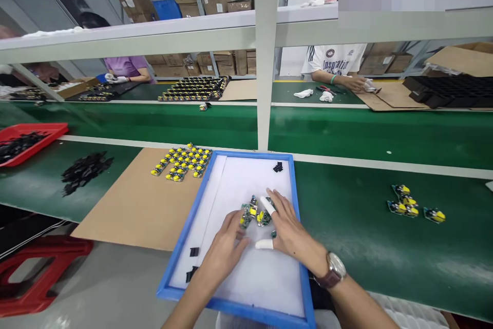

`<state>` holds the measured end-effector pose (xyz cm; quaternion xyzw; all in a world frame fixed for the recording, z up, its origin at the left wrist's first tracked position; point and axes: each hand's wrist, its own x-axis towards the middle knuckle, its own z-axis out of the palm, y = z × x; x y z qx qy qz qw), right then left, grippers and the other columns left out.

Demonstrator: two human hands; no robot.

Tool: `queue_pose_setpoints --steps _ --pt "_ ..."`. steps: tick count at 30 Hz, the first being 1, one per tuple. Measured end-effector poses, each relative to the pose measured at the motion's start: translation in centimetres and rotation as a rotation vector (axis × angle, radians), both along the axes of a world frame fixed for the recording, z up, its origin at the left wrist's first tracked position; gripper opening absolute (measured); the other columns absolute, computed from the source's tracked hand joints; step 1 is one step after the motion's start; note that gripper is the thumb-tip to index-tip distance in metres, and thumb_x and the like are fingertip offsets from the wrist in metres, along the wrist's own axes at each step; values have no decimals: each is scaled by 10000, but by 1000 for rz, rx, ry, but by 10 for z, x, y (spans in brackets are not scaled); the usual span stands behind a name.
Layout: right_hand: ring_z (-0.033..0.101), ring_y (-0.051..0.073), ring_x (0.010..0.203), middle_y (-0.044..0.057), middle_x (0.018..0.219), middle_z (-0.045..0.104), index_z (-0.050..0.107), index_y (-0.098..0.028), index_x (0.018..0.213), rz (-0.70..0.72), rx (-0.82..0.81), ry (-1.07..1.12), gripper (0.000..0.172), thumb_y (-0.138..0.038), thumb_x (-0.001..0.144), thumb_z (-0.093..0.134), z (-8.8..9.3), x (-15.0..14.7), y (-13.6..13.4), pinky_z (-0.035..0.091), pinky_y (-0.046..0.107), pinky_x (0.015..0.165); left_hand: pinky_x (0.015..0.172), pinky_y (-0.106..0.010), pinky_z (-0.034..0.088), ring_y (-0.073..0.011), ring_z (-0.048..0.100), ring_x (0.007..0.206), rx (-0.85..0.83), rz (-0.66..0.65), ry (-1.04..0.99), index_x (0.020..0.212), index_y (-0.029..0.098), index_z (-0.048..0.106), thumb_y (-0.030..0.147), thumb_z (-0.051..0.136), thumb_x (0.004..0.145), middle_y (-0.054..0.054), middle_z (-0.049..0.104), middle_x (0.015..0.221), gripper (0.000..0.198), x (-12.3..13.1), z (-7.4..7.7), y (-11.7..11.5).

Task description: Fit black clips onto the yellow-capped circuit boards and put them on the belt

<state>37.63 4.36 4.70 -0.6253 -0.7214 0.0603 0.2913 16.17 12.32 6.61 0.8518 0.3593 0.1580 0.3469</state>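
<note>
L hand [225,247] is curving by PCBs [252,211] on blue-rimmed tray [239,175], can't tell if gripping; R hand [287,229] is gaping wide, holding nothing!

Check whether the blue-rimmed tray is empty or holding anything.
Not empty: the blue-rimmed tray holds circuit boards between the left hand and right hand, plus small black pieces near its edges.

Smooth white tray floor [265,283] within blue plastic-looking frame [252,311] at six o'clock, matt white finger cots [264,244], glossy yellow-topped circuit boards [252,211], matt cardboard sheet [142,200] and shiny red plastic stool [57,249] at eight, sheen-streaked green worktop [365,247] at four, metal watch case [337,265], leather-looking strap [327,279] toward five
</note>
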Motion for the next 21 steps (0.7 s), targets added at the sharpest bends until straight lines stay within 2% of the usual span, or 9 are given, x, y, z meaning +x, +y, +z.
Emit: queue_pose_setpoints --steps 3,6,8,9,11,13,14,18,21 --pt "283 432 1489 229 1626 308 480 -97 1446 174 -59 -66 805 -551 836 746 -1 3 23 361 616 1155 841 -345 629 -159 728 898 -46 3 -59 1442 260 471 149 551 920 -104 587 1372 540 2 9 8" --pt "441 367 1396 155 1452 573 666 -166 1259 266 -71 -93 385 -337 916 701 10 1 41 417 569 1122 732 -332 625 -171 722 809 23 145 -48 1358 227 559 285 582 933 -95 681 1200 430 -14 27 19" --pt "483 359 1354 140 1348 653 744 -178 1085 284 -63 -90 199 -251 904 708 20 1 43 412 580 1119 700 -319 614 -175 719 761 79 301 -32 1297 216 612 400 606 928 -76 722 1079 412 -39 42 27" --pt "461 374 1372 142 1364 643 753 -175 1045 294 -59 -87 191 -278 886 734 23 3 41 379 612 1136 700 -313 610 -176 720 757 108 379 -24 1265 216 636 444 616 920 -71 733 1049 414 -54 50 30" --pt "353 420 1450 149 1484 548 736 -166 1101 342 -49 -88 381 -441 841 777 26 5 34 265 690 1178 685 -298 603 -184 728 766 150 524 -19 1224 219 668 504 629 899 -69 750 1023 434 -85 63 33" --pt "251 444 1502 149 1577 438 693 -165 1213 401 -38 -100 596 -585 798 771 22 5 27 179 729 1194 686 -292 601 -192 734 770 153 607 -18 1195 220 690 541 643 879 -63 765 975 453 -110 69 33" --pt "250 446 1503 156 1582 430 685 -162 1232 419 -30 -111 608 -587 804 765 18 3 25 180 734 1191 696 -292 602 -193 736 768 142 624 -17 1182 219 699 550 647 874 -61 771 961 455 -117 69 31" --pt "515 381 1338 169 1347 653 749 -162 1035 372 65 -121 165 -282 948 673 4 -1 35 423 641 1088 677 -284 601 -188 740 776 96 532 -18 1154 218 702 517 627 901 -79 763 1079 399 -105 49 23" --pt "631 311 1163 149 1237 705 729 -187 1087 325 130 -23 162 -249 984 621 12 8 42 516 561 994 725 -306 609 -192 739 833 113 254 38 1199 234 678 414 591 947 -82 732 1177 321 -65 28 14"
